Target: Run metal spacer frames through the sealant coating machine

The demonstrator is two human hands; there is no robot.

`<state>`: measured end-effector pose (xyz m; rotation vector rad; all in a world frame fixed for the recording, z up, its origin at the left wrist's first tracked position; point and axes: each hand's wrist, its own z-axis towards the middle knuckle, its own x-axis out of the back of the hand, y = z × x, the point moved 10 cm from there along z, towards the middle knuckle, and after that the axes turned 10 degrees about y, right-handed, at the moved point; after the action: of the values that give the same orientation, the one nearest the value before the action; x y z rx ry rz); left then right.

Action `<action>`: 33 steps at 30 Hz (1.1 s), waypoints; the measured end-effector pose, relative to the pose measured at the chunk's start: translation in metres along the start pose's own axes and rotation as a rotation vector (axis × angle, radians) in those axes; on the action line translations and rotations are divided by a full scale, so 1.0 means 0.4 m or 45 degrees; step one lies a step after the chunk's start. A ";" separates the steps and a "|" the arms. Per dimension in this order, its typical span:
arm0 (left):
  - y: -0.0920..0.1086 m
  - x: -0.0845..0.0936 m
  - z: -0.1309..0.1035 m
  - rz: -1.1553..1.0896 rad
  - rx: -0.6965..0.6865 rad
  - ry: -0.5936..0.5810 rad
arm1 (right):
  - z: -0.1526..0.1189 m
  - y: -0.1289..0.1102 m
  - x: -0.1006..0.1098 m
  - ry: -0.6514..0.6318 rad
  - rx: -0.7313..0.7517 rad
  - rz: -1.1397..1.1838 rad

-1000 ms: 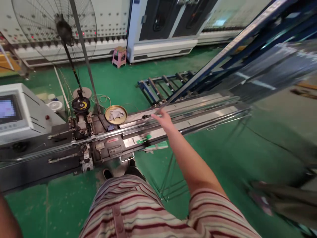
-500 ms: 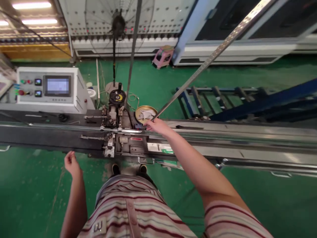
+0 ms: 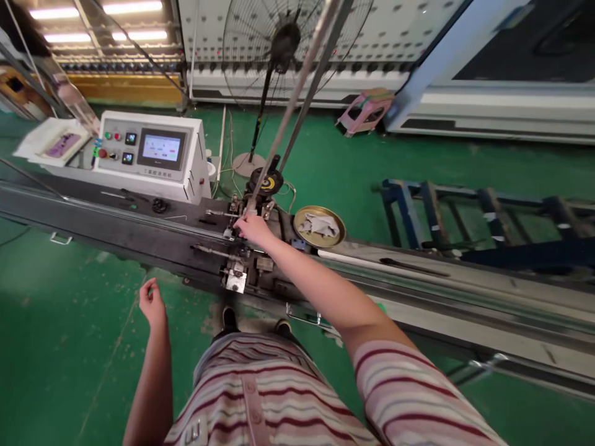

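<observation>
My right hand [image 3: 252, 229] is closed at the middle of the machine head, its fingers round the lower end of a long thin metal strip [image 3: 290, 108] that slants up and out of the top of the view. Just behind the hand stands a black handwheel [image 3: 266, 181]. Clamps with a shiny metal block [image 3: 236, 280] sit on the near side of the rail [image 3: 139, 220]. My left hand [image 3: 152, 301] hangs in the air over the green floor, off the bench's near edge, fingers curled loosely with nothing seen in them.
A white control box [image 3: 149, 155] with a screen stands at the back left. A brass-coloured dish [image 3: 341, 230] holds a grey cloth [image 3: 320, 224]. Behind are a standing fan [image 3: 285, 43], a pink stool [image 3: 365, 113] and a blue rack [image 3: 411, 217]. Another person's arm [image 3: 77, 105] shows at the upper left.
My right hand has moved left along the rail to the clamps, and the strip's lower end has moved with it. The view has turned left. My left hand keeps its loose curl.
</observation>
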<state>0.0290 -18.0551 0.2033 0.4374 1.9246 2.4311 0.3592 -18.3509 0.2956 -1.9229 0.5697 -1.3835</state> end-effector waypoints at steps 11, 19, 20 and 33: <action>0.120 -0.285 0.071 -0.472 0.499 -0.233 | -0.013 -0.123 0.005 -0.027 -0.098 0.492; 0.481 -0.551 -0.261 -0.740 0.448 -0.811 | -0.226 0.100 0.367 -0.017 -0.201 0.783; 0.526 -0.573 -0.332 -0.754 0.405 -0.849 | -0.249 0.147 0.443 0.054 -0.152 0.794; 0.813 -0.882 -1.212 -0.645 0.011 -1.002 | -0.792 1.193 2.009 2.044 0.284 0.906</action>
<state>0.3131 -18.6600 0.3400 0.6722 1.4592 1.5894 0.3515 -19.3133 0.5140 0.0184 1.4845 -2.0444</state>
